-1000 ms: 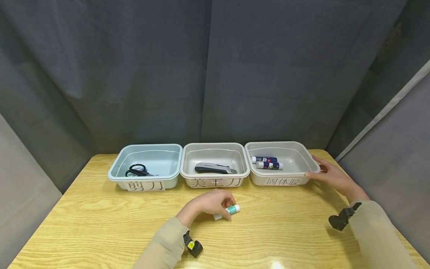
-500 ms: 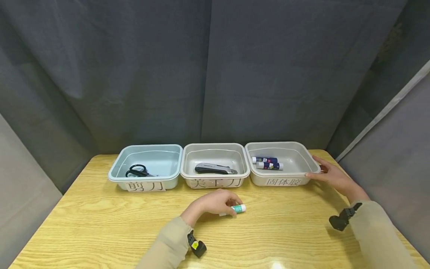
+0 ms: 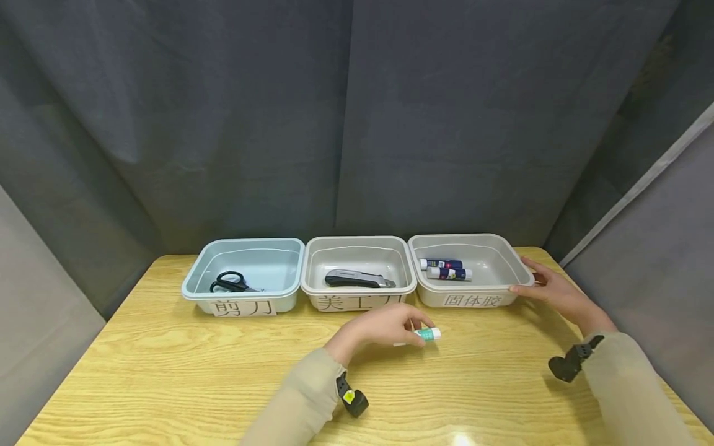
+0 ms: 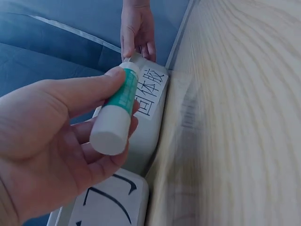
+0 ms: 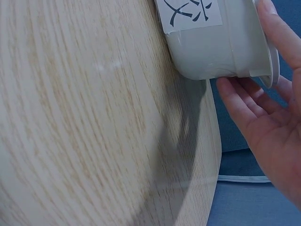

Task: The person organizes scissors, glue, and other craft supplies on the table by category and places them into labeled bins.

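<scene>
My left hand (image 3: 385,326) pinches a white-and-green glue stick (image 4: 113,125) between thumb and fingers, in front of the bins and over the table. The glue stick lies sideways in the head view, partly hidden by the fingers. My right hand (image 3: 560,300) holds the right end of the grey-white bin (image 3: 471,299). Its thumb is at the front rim corner, and its fingers (image 5: 235,101) lie against the side wall under the rim. Inside that bin are two blue-and-white glue sticks (image 3: 449,274). A paper label with Chinese characters is stuck to the bin's front.
Two more labelled bins stand in the same row: a grey-white middle one (image 3: 357,240) with a utility knife (image 3: 357,279), and a light-blue left one (image 3: 251,243) with black-handled scissors (image 3: 230,282). Behind the wooden table (image 3: 184,378) hangs a dark grey curtain (image 3: 251,124).
My left hand has carried the glue stick to the right and slightly away from me, toward the right bin. The right hand has stayed at that bin's end.
</scene>
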Motion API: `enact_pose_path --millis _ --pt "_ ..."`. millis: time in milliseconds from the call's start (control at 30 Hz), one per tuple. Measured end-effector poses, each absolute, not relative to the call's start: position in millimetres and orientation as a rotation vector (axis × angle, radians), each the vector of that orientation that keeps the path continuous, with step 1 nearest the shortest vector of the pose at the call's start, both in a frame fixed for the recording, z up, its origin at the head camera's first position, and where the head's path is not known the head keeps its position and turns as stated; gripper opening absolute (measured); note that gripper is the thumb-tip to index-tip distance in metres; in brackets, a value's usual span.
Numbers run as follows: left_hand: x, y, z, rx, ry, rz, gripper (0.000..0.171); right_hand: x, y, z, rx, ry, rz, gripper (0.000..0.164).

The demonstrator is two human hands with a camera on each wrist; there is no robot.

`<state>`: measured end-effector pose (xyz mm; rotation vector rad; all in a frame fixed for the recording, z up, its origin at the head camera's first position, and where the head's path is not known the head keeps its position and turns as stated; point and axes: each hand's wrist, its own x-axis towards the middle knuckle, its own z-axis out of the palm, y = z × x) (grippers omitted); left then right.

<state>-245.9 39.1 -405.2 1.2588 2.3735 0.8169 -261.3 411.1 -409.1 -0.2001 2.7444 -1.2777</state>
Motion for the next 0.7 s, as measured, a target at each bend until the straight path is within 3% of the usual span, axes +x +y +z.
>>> enact_pose_path --millis 700 --pt "-269 78 -374 1.362 2.435 0.914 0.035 -260 410 -408 -0.184 2.737 -1.291 0.083"
